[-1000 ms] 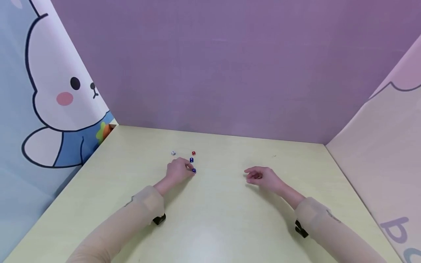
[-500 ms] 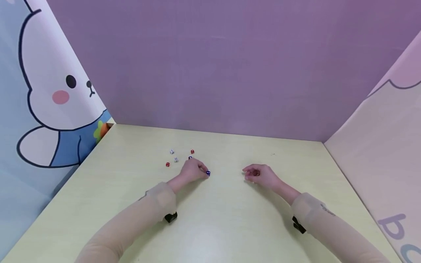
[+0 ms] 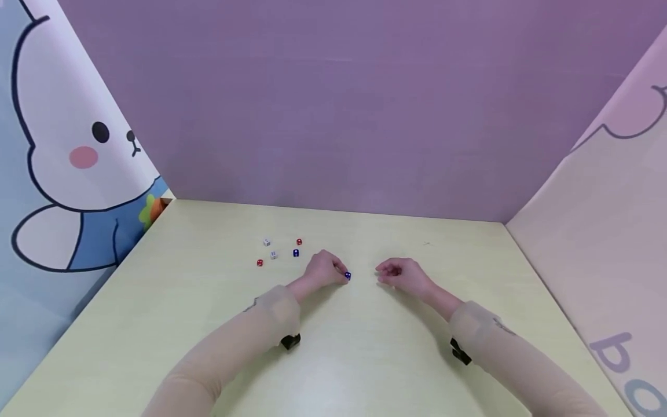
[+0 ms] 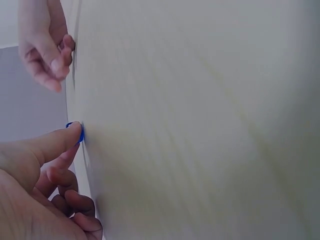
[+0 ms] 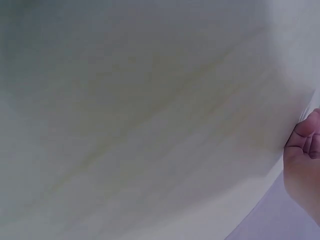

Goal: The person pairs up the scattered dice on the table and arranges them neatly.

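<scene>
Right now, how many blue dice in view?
2. One blue die lies on the table, just nearer than a red die; the other blue die is pinched by the left hand. The right hand could hide more behind its curled fingers.

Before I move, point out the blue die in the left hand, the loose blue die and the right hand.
Held blue die (image 3: 348, 275), head view, on its uncovered part.
Loose blue die (image 3: 296, 253), head view, middle of its visible surface.
Right hand (image 3: 406, 275), head view, on the middle of the hand.
</scene>
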